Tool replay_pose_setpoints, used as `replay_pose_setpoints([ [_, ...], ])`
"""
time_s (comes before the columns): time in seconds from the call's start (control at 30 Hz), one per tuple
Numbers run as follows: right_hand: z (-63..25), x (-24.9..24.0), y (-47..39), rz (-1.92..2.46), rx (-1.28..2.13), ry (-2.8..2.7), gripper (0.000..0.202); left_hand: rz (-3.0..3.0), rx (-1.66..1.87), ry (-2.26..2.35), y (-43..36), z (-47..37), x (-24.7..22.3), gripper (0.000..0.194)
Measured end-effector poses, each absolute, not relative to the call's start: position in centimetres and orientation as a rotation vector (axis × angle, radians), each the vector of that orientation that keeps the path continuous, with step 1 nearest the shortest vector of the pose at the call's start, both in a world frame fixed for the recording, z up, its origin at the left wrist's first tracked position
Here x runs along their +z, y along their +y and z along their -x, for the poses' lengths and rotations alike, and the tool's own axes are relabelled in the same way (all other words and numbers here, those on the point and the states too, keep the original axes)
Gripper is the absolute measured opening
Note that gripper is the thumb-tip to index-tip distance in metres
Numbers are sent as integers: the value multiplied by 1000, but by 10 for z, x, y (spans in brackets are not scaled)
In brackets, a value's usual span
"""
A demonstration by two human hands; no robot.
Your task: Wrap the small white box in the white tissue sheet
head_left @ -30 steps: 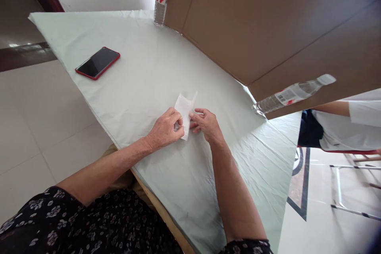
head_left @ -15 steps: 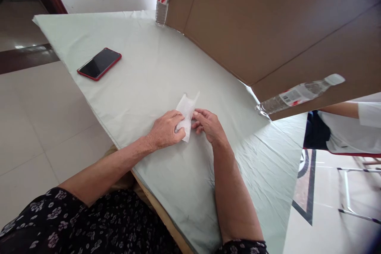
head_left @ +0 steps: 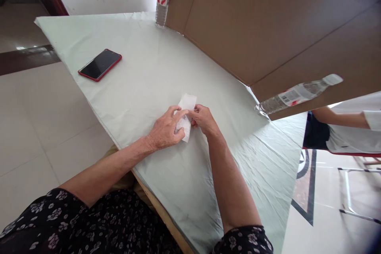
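A small folded white tissue [head_left: 188,100] lies on the pale green cloth in front of me, its far end showing beyond my fingers. My left hand [head_left: 167,127] rests over its left side, thumb and fingers gripping it and its index finger reaching across toward the right hand. At the right edge my right hand [head_left: 203,119] has thumb and fingers pinched on the tissue, close against the left fingertips. The fingers cover the tissue's middle, so its folds there are hidden.
A black phone in a red case [head_left: 100,64] lies at the left. Behind stands a large cardboard panel [head_left: 238,20], with one water bottle [head_left: 163,0] at its far end and another bottle [head_left: 297,94] at the near right. A person's arm [head_left: 339,118] shows beyond the panel.
My right hand has moved left and closed on the tissue's edge. My left index finger has stretched out across it. The tissue's far end now lies flatter and squarer.
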State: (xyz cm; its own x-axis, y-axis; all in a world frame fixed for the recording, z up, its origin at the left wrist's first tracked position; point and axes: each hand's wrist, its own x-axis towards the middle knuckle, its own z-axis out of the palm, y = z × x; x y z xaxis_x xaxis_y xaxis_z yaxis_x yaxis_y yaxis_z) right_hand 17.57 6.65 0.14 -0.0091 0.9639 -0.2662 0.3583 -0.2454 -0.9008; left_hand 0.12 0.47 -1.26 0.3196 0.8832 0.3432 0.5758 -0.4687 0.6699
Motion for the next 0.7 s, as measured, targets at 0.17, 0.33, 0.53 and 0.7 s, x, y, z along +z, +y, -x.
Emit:
replay_pose_setpoints([
  [0.17,-177,-2,76,1625,1209,-1459,25,-2416,951,1224,5,-1,-10,54],
  [0.33,-172,0,78,1543,1202,-1314,17,-2463,904,1191,7,-1,-11,41],
  [0.53,-167,-8,80,1494,1254,-1187,26,-2480,894,1192,8,0,-12,40],
  [0.7,-163,-18,82,1406,1271,-1061,22,-2465,871,1153,8,-1,-8,37],
])
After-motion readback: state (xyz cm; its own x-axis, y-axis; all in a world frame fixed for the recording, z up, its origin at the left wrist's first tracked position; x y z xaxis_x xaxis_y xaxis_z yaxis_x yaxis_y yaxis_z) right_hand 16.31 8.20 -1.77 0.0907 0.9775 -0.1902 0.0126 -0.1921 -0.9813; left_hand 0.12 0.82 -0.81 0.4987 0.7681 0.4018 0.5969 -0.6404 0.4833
